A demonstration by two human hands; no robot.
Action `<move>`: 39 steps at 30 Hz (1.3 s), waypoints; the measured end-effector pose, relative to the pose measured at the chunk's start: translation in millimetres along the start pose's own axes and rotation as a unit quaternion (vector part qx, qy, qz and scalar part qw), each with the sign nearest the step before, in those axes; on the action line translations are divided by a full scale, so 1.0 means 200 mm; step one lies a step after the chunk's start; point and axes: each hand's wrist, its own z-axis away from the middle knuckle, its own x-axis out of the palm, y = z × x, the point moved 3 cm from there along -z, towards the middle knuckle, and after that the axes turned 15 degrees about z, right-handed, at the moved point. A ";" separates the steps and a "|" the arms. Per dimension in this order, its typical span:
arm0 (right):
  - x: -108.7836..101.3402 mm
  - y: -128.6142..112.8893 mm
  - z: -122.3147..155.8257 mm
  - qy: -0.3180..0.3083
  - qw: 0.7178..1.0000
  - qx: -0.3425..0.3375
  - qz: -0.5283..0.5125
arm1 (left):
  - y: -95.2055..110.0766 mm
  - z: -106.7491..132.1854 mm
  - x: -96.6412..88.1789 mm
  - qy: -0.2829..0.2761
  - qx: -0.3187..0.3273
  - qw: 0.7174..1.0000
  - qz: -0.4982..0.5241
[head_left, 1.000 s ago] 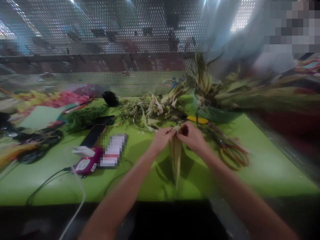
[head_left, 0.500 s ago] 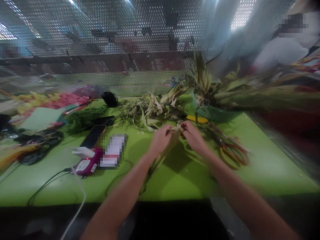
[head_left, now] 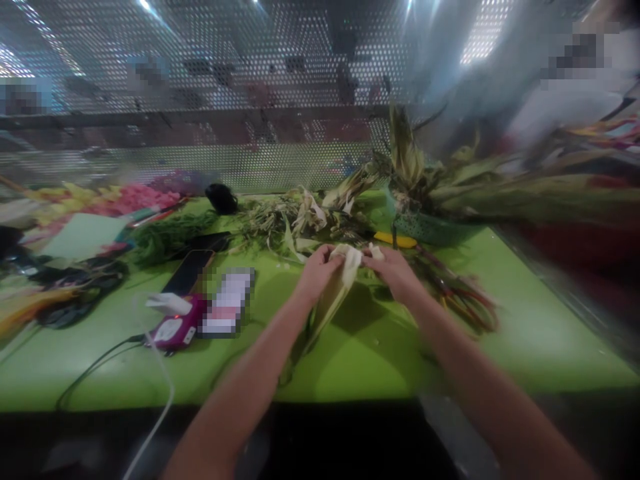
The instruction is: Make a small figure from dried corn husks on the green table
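Observation:
Both my hands meet over the middle of a bright green table [head_left: 525, 340]. My left hand [head_left: 317, 272] is closed round the top of a long pale green husk-like leaf bundle [head_left: 327, 303], which slants down toward me under my left forearm. My right hand [head_left: 393, 270] is closed on a pale strip at the bundle's top end, fingers pinched, just right of my left hand. Motion blur hides the fingertips' exact grip.
A heap of dry leaves and stalks [head_left: 305, 220] lies behind my hands, a teal basket [head_left: 435, 230] and a yellow-handled tool [head_left: 395, 239] to its right. Scissors [head_left: 467, 303] lie at the right. A phone [head_left: 190, 270], a purple gadget [head_left: 175, 327] with cables, and pink and yellow flowers [head_left: 125, 197] sit left.
The leaf bundle swung from hanging straight down to slanting left under my left forearm. Both hands rose slightly toward the leaf heap, and a pale strip now shows between them.

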 end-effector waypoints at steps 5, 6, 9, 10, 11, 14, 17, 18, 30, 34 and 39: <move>0.05 -0.02 0.01 -0.020 1.000 -0.004 -0.015 | 0.00 0.01 0.03 -0.031 0.010 0.999 -0.030; 0.05 -0.02 0.01 -0.013 1.000 0.000 -0.011 | 0.01 0.01 0.04 -0.035 0.022 0.998 -0.050; 0.03 -0.01 0.01 0.035 0.999 0.008 0.016 | 0.05 0.03 0.05 -0.034 0.065 0.993 -0.098; 0.01 0.00 0.01 0.056 0.998 0.005 0.020 | 0.07 0.04 0.06 -0.028 0.078 0.991 -0.102; 0.00 0.00 0.00 0.074 0.997 -0.001 0.021 | 0.09 0.06 0.06 -0.019 0.093 0.990 -0.104; -0.03 0.03 -0.01 0.105 0.993 -0.025 0.037 | 0.15 0.10 0.08 -0.013 0.157 0.975 -0.157; -0.03 0.03 -0.02 0.112 0.990 -0.043 0.073 | 0.17 0.13 0.12 -0.061 0.210 0.936 -0.277; -0.03 0.03 -0.01 0.114 0.989 -0.044 0.083 | 0.17 0.13 0.13 -0.077 0.219 0.923 -0.307; -0.06 0.04 -0.01 0.156 0.988 0.001 0.015 | 0.06 0.02 0.01 -0.029 0.010 0.996 -0.082; -0.07 0.04 -0.04 0.164 0.986 -0.006 0.023 | 0.06 0.02 -0.01 -0.014 -0.032 0.998 0.044; -0.10 0.07 -0.06 0.196 0.980 0.019 0.008 | 0.05 0.00 -0.05 0.042 -0.051 0.985 0.160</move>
